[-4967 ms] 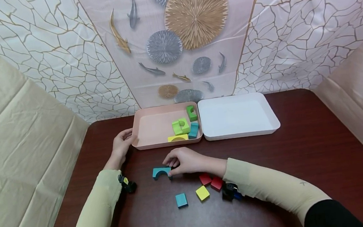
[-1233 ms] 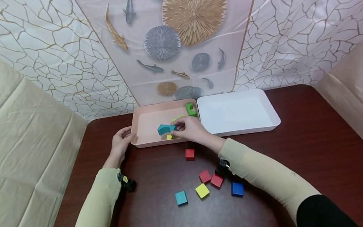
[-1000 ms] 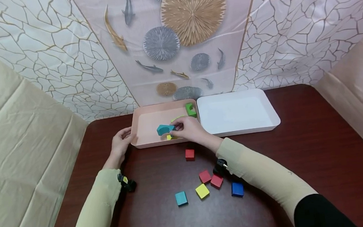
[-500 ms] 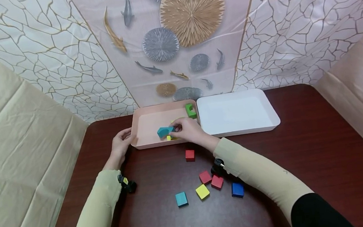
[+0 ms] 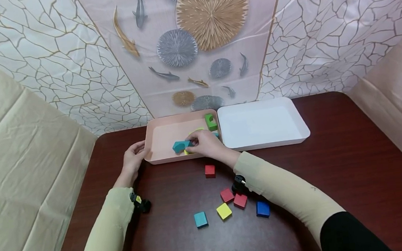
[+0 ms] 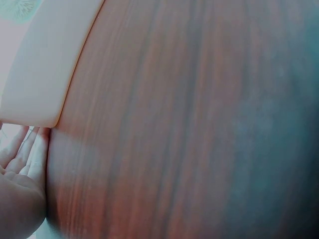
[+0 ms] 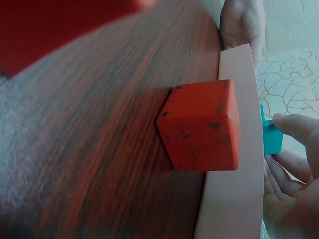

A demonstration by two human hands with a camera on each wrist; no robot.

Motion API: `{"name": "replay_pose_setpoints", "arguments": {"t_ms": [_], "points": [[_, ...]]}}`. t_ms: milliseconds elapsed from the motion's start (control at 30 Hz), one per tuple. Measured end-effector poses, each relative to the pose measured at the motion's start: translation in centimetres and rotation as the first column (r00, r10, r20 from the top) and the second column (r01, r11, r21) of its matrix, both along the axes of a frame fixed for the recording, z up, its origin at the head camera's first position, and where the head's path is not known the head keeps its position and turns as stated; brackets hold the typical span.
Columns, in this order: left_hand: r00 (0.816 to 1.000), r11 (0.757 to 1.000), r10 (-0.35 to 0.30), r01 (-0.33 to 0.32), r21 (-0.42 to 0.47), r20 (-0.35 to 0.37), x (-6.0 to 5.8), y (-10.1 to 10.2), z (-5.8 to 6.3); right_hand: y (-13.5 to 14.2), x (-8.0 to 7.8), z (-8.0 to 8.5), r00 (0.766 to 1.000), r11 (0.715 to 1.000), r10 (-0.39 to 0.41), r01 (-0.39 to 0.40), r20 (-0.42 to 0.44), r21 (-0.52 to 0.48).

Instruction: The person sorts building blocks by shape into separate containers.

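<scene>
In the head view my right hand pinches a teal arch block between thumb and fingers, over the front of the pink tray. The right wrist view shows the teal block just beyond the tray's wall; whether it touches the tray floor I cannot tell. My left hand touches the tray's left end with fairly straight fingers. A green arch block lies at the tray's right end. Partly hidden by the right hand are a yellow block, a lime block and another teal piece.
A white tray adjoins the pink one on the right. On the dark table, nearer the person, lie a red cube, two more red cubes touching or nearly so, a yellow cube, a teal cube and a blue cube.
The right hand has carried the teal arch block from the table into the pink tray's area, then shifted slightly left and down. The left hand has stayed at the tray's end.
</scene>
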State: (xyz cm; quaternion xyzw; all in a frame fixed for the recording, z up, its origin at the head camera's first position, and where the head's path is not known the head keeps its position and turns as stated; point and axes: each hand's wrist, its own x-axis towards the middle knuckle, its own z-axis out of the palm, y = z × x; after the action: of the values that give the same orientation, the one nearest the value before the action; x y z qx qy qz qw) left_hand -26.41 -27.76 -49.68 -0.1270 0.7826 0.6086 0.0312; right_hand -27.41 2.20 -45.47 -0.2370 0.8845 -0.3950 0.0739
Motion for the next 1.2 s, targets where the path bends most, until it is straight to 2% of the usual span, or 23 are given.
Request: {"name": "replay_pose_setpoints", "arguments": {"t_ms": [533, 1200], "points": [[1.000, 1.000, -0.002, 0.002, 0.012, 0.016, -0.13, -0.15, -0.01, -0.65, -0.51, -0.11, 1.000, 1.000, 0.004, -0.003, -0.029, 0.025], [1.000, 1.000, -0.003, 0.003, 0.001, 0.009, 0.11, -0.05, 0.17, -0.59, -0.81, -0.03, 0.999, 0.999, -0.037, 0.037, -0.004, 0.000]]}}
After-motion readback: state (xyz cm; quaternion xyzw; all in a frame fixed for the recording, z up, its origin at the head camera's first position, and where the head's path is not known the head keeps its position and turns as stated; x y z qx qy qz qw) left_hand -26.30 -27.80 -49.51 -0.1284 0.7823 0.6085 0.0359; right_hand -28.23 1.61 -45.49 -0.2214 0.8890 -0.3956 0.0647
